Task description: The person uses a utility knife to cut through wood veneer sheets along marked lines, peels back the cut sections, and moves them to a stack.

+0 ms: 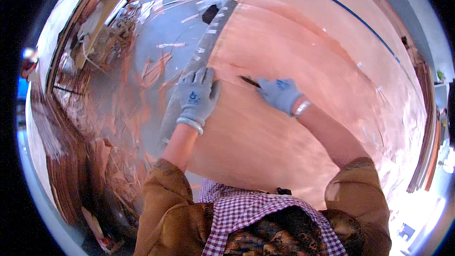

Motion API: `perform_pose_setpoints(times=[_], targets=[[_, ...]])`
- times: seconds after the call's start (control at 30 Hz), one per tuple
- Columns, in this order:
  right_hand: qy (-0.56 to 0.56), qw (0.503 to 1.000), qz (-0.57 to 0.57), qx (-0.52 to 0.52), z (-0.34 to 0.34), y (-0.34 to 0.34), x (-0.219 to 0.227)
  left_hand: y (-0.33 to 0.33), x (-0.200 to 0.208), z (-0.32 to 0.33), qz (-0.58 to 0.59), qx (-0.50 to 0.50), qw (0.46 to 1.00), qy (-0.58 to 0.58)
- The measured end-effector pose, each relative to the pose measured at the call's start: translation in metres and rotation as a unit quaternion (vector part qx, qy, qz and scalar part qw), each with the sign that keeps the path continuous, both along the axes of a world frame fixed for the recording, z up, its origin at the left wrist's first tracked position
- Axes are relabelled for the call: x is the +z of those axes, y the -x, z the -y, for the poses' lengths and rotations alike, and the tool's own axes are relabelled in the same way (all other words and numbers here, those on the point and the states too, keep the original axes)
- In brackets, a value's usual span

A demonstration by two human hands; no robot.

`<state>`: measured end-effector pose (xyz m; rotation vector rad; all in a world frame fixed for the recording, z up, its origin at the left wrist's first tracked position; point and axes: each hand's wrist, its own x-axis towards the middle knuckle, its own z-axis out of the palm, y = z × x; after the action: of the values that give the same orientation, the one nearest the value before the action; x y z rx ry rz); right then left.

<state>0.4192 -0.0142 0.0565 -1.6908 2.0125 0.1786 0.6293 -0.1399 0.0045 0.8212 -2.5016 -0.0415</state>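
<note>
So there's a big, thin, pinkish-orange sheet that looks like wood veneer [265, 137] spread right in front of the person, running off ahead and to the right. The left hand in a blue-grey knit glove [195, 97] lies flat over the sheet's left edge, fingers straight and not gripping anything; my guess is it's there so the sheet doesn't slide. The right hand in a matching glove [279, 94] has its fingers curled around a slim dark tool [249, 81], which points left toward the other hand. Probably held low like that for control, but it's too blurry to make out the tip. Pinkish scraps [156, 68] litter the grey-blue floor [166, 31] off to the left.
</note>
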Motion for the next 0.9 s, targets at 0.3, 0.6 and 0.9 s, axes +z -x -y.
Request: perform_pose_setpoints(times=[0.3, 0.6, 0.9], targets=[[-0.034, 0.997, -0.018, -0.062, -0.081, 0.045, -0.011, 0.119, 0.04, -0.005, 0.043, -0.074, 0.994, 0.061], [-0.059, 0.996, -0.019, -0.068, -0.136, 0.096, -0.002, 0.148, -0.003, 0.0, 0.209, -0.034, 0.977, 0.03], [-0.201, 0.957, -0.19, -0.088, -0.294, 0.223, 0.021, 0.153, -0.003, 0.001, 0.186, -0.046, 0.981, 0.007]])
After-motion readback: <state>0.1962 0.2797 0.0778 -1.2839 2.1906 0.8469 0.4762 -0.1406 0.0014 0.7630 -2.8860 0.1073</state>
